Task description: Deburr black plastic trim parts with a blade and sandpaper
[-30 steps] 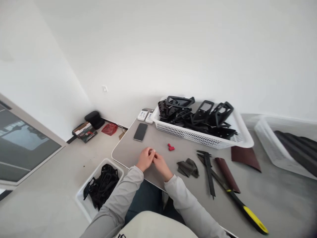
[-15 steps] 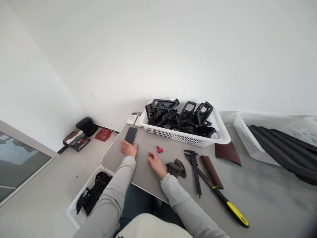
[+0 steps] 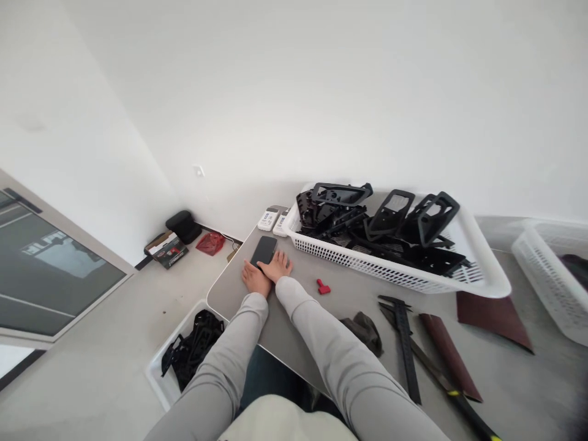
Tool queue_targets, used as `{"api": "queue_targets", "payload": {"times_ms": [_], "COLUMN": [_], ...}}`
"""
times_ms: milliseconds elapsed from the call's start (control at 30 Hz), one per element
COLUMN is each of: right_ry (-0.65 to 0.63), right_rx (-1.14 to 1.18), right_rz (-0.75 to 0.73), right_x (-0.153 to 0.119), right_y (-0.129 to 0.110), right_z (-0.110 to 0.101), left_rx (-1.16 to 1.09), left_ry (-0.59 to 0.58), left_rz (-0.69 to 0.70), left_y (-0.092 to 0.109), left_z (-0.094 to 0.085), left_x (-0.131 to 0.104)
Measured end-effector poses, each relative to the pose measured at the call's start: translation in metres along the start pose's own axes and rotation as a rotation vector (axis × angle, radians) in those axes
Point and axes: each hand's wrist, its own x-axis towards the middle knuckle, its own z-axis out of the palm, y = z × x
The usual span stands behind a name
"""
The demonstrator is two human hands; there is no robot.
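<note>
I see the dark phone [image 3: 265,246] lying flat on the smooth gray table [image 3: 226,289], just past the hands. The left hand [image 3: 256,281] is at its near left corner, and I can't tell if it pinches the phone. The right hand [image 3: 276,267] is at the near right side, its fingers spread apart. The phone is thin, with straight sides. A small, bent red piece [image 3: 323,287] sits to the right. Behind it, a white basket [image 3: 362,264] full of little holes holds black frames [image 3: 384,224].
</note>
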Motion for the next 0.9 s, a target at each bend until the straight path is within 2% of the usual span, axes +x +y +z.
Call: {"api": "queue_targets", "payload": {"times_ms": [333, 900], "right_ry": [-0.052, -0.058], "right_rx": [-0.114, -0.098], "right_rz": [0.011, 0.0], "right_x": [0.0037, 0.0082], "right_y": [-0.0009, 0.003], "right_z": [0.0, -0.0016], "left_rx": [-0.042, -0.079], "left_ry": [0.001, -0.044], "left_rz": [-0.026, -0.008], "left_y": [0.0006, 0.0006], "left_z": [0.0056, -0.0016], "left_x": [-0.0008, -0.0025]}}
